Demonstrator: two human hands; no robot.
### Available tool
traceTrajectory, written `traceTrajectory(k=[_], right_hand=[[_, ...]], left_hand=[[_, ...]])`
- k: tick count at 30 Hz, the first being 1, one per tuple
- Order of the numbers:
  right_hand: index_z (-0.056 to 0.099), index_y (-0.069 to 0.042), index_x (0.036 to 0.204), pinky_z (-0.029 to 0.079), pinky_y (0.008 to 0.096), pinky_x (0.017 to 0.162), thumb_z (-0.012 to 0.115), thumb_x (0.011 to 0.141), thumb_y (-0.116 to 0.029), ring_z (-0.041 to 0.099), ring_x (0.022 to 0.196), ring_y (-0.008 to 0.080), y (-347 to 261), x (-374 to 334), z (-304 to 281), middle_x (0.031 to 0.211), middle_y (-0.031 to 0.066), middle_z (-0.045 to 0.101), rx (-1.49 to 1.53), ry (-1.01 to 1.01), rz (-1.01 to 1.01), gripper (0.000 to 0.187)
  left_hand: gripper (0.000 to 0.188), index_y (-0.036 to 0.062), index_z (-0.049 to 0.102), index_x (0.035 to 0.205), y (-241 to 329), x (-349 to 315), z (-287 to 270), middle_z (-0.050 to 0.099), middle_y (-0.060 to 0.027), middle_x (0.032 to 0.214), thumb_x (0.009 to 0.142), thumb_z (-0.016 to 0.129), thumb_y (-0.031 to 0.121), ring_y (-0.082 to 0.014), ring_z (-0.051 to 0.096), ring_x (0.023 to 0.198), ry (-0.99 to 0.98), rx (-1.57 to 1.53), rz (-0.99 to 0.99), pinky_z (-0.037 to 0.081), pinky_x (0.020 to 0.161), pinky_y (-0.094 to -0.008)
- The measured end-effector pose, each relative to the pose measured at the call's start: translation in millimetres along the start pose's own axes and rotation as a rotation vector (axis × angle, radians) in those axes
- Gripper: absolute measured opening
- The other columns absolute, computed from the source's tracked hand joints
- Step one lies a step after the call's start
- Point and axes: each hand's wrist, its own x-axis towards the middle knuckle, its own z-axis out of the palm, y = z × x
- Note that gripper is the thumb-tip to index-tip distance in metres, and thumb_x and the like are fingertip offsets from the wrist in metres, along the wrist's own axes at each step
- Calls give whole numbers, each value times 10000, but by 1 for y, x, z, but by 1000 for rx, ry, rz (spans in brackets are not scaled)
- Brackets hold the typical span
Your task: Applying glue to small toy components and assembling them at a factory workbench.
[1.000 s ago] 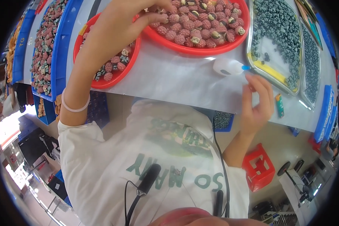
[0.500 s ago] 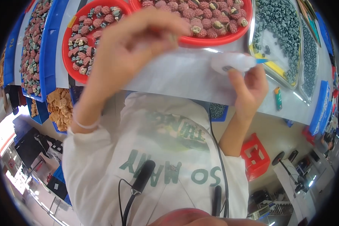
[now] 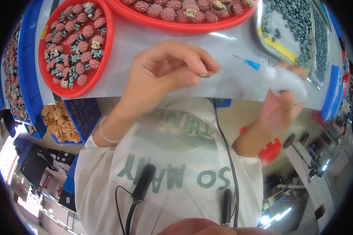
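So closest to me is my white shirt [image 3: 172, 156] with green lettering, a fuzzy black mic [image 3: 144, 183] sitting in front of it. Then my hands, held up over the table edge. Left hand [image 3: 166, 72]: thumb and index are pinched together on a tiny pale bit [image 3: 203, 74], way too small for me to say what it is, with the other fingers curled in behind. There's a pale band [image 3: 106, 133] on that wrist. Right hand [image 3: 280, 107]: fingers and thumb are wrapped around a white squeeze bottle [image 3: 284, 80], tipped over so its blue nozzle [image 3: 252, 64] and thin metal needle [image 3: 238, 58] aim toward my left fingertips, near but not touching. Past them is the pale-covered table [image 3: 125, 43]. On my left there's a round red tub [image 3: 109, 45] with bumpy pink pieces [image 3: 82, 46] and grey-green bits mixed in, and straight ahead a bigger red basin [image 3: 192, 28] with more of the pink ones. Off to the right, behind the bottle, a metal-rimmed tray [image 3: 261, 37] has loads of small dark green pieces [image 3: 298, 39] plus a yellow strip [image 3: 278, 49] along its near side.
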Motion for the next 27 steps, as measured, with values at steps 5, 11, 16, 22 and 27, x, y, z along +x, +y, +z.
traceTrajectory(k=[5,11,16,22,27], right_hand=[[483,49,992,465,324,690,715,688,-374,578,783,268,-3,4,3,870,198,566,-20,49,-9,571],[450,58,1094,416,321,753,597,794,-366,498,900,267,-10,5,1,963,169,495,-181,-189,-103,540],[466,49,1071,446,314,714,612,783,-354,512,882,267,-14,4,5,958,171,499,-302,-161,-144,516],[472,32,1064,461,319,700,633,765,-328,518,873,268,-13,3,14,954,168,498,-258,-152,-117,495],[465,13,1018,478,319,647,653,752,-313,550,771,249,-16,3,12,905,162,516,-445,-223,-351,460]], left_hand=[[221,-7,550,988,0,2,-2,581,-150,1021,774,601,-15,-190,570,943,18,-74,62,451,830,-295],[326,37,529,954,-2,3,2,563,-172,977,749,689,234,-225,597,871,91,6,47,483,725,-284],[344,24,536,974,4,3,5,559,-164,974,734,703,206,-210,595,856,145,-28,-39,495,710,-266],[365,8,538,989,2,2,3,560,-160,982,723,710,190,-204,591,845,131,5,-15,503,716,-269],[352,5,541,995,2,3,4,563,-153,979,722,705,154,-206,589,860,134,14,-28,500,729,-274]])
